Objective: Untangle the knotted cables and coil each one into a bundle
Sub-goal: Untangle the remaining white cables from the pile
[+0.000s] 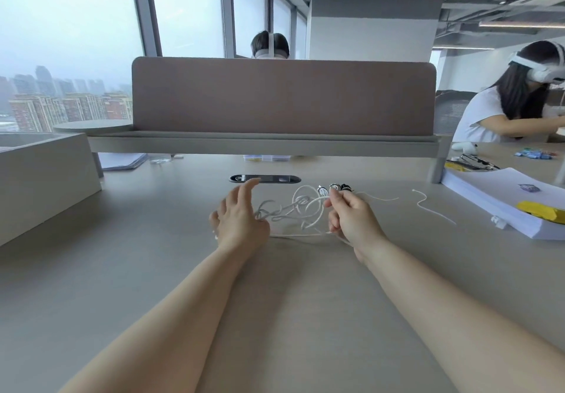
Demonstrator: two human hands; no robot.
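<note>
Your right hand [351, 220] pinches a strand of the knotted white cables [301, 209], which lie on the desk [290, 307] between your hands, your left hand [240, 220] spread open at the tangle's left end, and a clear plastic box [266, 158] sits far back, contents unclear.

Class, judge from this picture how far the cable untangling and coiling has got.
Done: nothing coiled; one thin white cable lies loose, seemingly apart, on the table. In hand: the right hand pinches a strand by the plugs; the left hand is at the left end of the knotted cables. Left: undo the knot, coil each cable.
</note>
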